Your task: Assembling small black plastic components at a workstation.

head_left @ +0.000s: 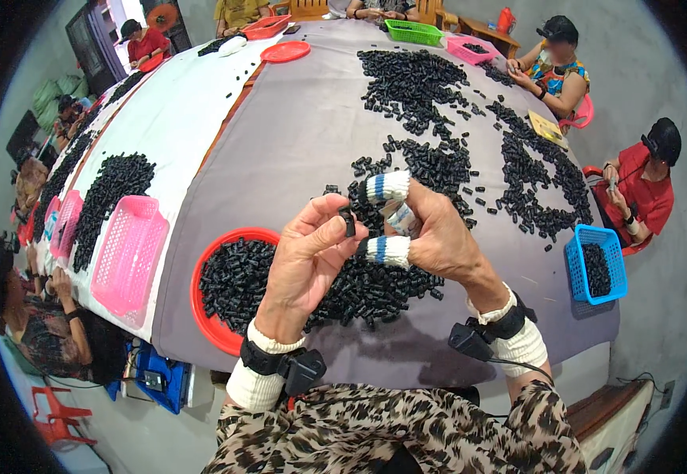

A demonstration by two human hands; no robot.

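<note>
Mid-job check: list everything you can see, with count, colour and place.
Table covers: at least two, grey and white, centre and left
Small pieces: too many to count, black, heaped across the covers
Basin: one, red, near left
Pink baskets: at least three, left and far right
Blue basket: one, right edge
Green basket: one, far end
Round dish: one, red, far end
Packet: one, yellow, right
Other people: at least seven, around the edges
Left hand: one, centre, pinching a black piece
Right hand: one, centre, white-and-blue finger wraps
</note>
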